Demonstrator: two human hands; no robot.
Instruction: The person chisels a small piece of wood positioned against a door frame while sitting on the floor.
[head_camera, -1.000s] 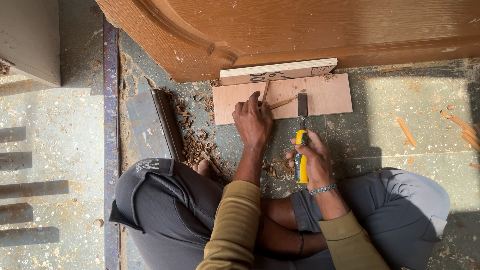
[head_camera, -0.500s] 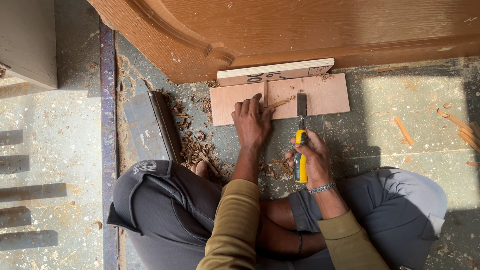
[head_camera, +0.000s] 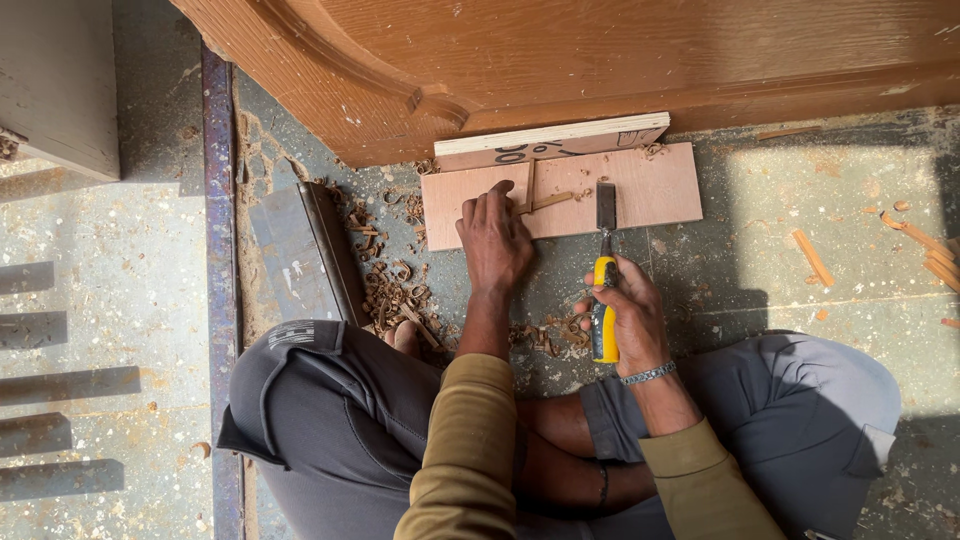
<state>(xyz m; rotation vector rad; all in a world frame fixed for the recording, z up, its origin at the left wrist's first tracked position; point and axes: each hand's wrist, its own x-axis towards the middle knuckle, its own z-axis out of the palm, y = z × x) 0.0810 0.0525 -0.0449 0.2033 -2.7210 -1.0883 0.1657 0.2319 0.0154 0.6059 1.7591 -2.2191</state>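
Two hands working | my left hand (head_camera: 494, 240) flat, pinning wood strip (head_camera: 545, 203) on board (head_camera: 660, 190) | my right hand (head_camera: 630, 315) fisted round chisel (head_camera: 605, 285), blade pointing away, right of strip.

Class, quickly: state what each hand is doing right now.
Left hand: open, pressing a thin wood strip on the board.
Right hand: closed around the yellow-handled chisel.

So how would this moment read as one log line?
left hand pressing thin strip on flat board | right hand gripping yellow-handled chisel | shavings on floor
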